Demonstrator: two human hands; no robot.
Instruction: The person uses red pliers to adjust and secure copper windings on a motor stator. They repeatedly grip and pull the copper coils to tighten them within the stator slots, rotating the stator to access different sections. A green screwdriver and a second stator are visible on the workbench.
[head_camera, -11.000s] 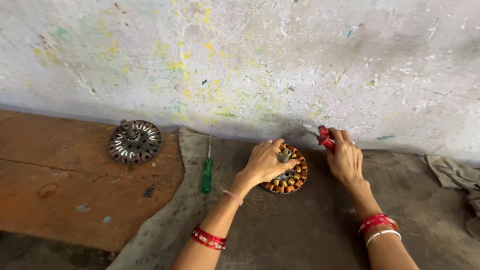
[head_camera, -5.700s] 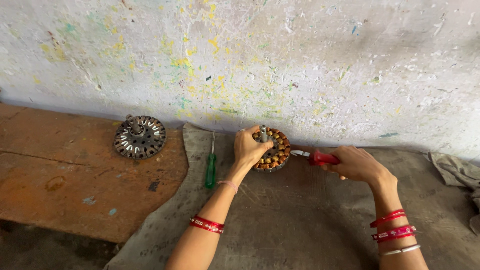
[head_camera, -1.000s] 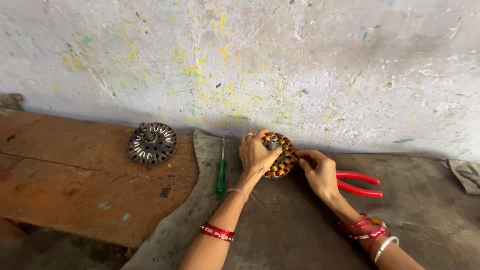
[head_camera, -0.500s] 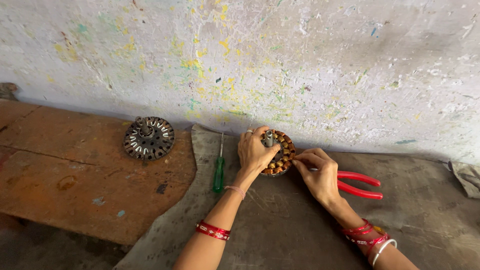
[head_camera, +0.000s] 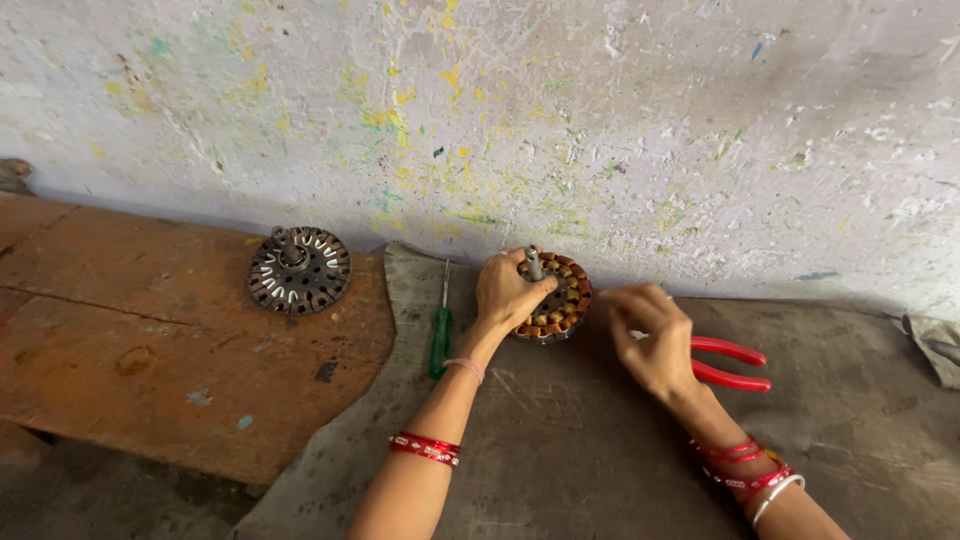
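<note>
My left hand (head_camera: 506, 296) grips a round motor stator (head_camera: 561, 300) with copper windings and a metal shaft, tilted up off the grey mat near the wall. My right hand (head_camera: 652, 335) hovers just right of the stator, blurred, fingers pinched together; I cannot tell whether anything is between them. Red-handled pliers (head_camera: 735, 362) lie on the mat behind my right hand, not held.
A green-handled screwdriver (head_camera: 440, 335) lies left of my left hand. A second round slotted motor part (head_camera: 298, 270) sits on the brown wooden board (head_camera: 150, 340). The paint-splattered wall (head_camera: 600, 120) runs close behind. A cloth (head_camera: 935, 340) lies at far right.
The pliers, held by my right hand earlier, now lie on the mat. My right hand has drawn slightly back from the stator. My left hand keeps its grip.
</note>
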